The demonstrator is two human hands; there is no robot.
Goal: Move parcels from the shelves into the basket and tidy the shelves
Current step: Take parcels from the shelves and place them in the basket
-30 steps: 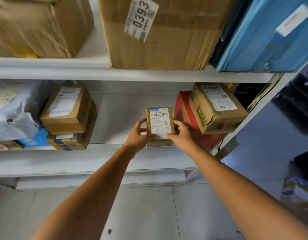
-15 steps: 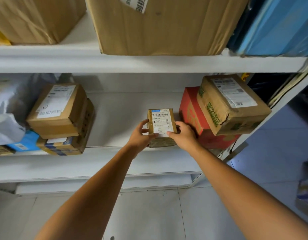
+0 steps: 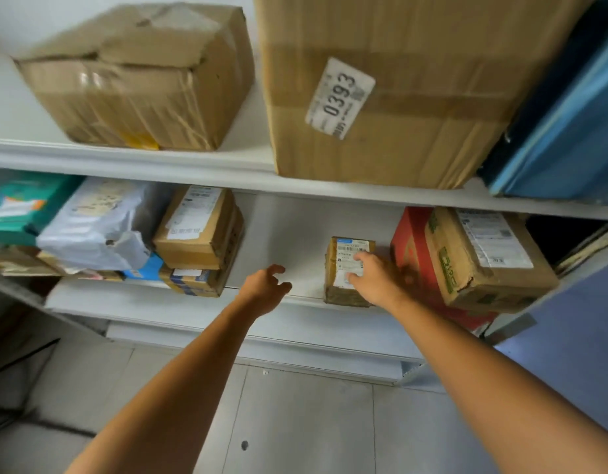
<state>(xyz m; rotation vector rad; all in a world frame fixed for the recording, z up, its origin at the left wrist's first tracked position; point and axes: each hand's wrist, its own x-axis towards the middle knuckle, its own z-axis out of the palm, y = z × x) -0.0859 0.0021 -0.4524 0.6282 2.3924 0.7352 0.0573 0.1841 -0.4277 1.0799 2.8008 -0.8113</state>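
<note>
- The shelves (image 3: 193, 165) are far from cleared. 2 levels show, with 3 parcels on the upper one and at least 8 on the lower. No basket is in sight, so I'd judge most of the moving is left. The left end of the lower level also looks jumbled.
- The 0393 carton (image 3: 381, 97) is the biggest, standing in the middle of the upper level.
- 1 blue flat package (image 3: 569, 124) stands at its right and 1 taped carton (image 3: 135, 80) sits at its left.
- Lower right: 1 red box (image 3: 407, 248) with 1 green-printed carton (image 3: 480, 258) lying on top.
- Lower left: 1 grey mailer bag (image 3: 94, 227), 1 teal package (image 3: 22, 206), 1 blue packet (image 3: 148, 268) and a stack of 2 brown boxes (image 3: 200, 234).
- The small labelled parcel (image 3: 343, 268) stands upright at the front edge of the lower level. It is just beside the red box, with bare shelf at its left.
- The right hand (image 3: 374, 278) lays spread fingers against the parcel's label, touching rather than clasping. I cannot tell where the thumb lies.
- The left hand (image 3: 265, 289) hovers over the bare shelf, fingers loosely curled, holding nothing.
</note>
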